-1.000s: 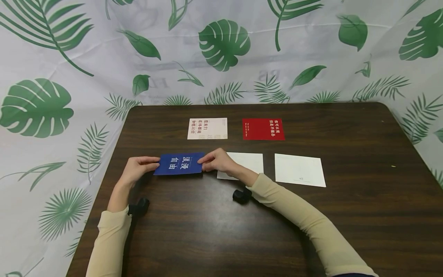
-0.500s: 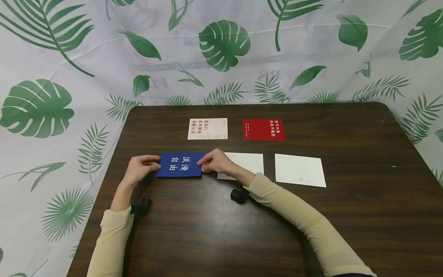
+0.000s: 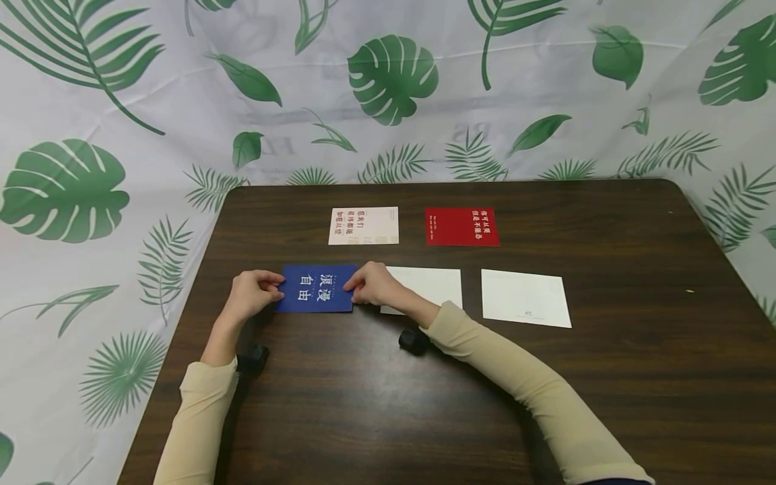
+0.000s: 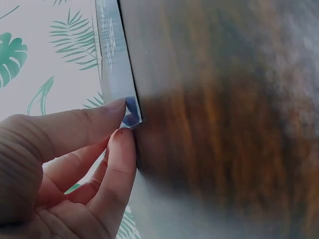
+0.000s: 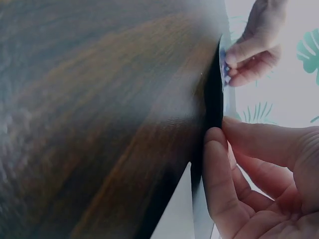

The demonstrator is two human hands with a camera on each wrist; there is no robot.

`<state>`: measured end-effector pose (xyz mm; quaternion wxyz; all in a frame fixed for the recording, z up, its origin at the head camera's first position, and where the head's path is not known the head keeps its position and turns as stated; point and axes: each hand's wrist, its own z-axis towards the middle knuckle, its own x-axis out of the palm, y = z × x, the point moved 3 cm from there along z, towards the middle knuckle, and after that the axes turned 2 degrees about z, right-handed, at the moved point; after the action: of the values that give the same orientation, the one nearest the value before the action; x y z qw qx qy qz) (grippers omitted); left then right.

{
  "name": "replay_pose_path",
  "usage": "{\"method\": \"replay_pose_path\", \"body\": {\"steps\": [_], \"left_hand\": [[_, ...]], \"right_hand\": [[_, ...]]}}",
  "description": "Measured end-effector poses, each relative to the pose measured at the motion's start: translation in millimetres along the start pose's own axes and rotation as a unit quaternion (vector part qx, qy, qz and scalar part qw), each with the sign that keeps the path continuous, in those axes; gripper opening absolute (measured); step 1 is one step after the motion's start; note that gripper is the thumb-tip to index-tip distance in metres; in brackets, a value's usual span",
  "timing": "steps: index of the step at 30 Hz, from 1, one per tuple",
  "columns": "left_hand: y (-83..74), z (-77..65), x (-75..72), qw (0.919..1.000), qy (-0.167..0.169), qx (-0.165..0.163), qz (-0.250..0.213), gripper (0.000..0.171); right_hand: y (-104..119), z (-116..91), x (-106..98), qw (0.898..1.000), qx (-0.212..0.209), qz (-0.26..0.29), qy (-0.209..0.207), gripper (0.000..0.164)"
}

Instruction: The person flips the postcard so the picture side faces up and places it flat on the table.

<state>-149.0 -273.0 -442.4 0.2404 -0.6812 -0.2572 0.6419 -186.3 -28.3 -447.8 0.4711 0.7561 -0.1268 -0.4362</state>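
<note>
A blue card (image 3: 312, 296) with white Chinese characters is held level just over the table, at the left. My left hand (image 3: 248, 296) pinches its left edge between thumb and fingers; the left wrist view shows the thumb on the card's (image 4: 112, 59) printed face near a corner. On the opposite edge, my right hand (image 3: 374, 285) pinches with thumb and fingertips. A white card (image 3: 438, 279) lies partly beneath my right hand and forearm. In the right wrist view a dark gap or shadow runs under the blue card's edge.
Behind the blue card lie a cream card (image 3: 378, 222) with dark red characters and a red card (image 3: 455, 229). A second white card (image 3: 524, 296) lies to the right. The dark wooden table (image 3: 376, 417) meets a leaf-printed cloth (image 3: 303, 81) at its back and left.
The blue card has come down closer to the table and shifted slightly toward the person. Both hands still pinch it, the left having moved a little right and the right a little left.
</note>
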Motion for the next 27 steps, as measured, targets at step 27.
{"method": "replay_pose_path", "body": {"steps": [27], "left_hand": [[-24.1,5.8,3.2,0.9981,-0.001,-0.011,-0.060,0.027]], "right_hand": [[-16.4,-20.4,-39.7,0.991,0.037,0.123,-0.024,0.025]]}}
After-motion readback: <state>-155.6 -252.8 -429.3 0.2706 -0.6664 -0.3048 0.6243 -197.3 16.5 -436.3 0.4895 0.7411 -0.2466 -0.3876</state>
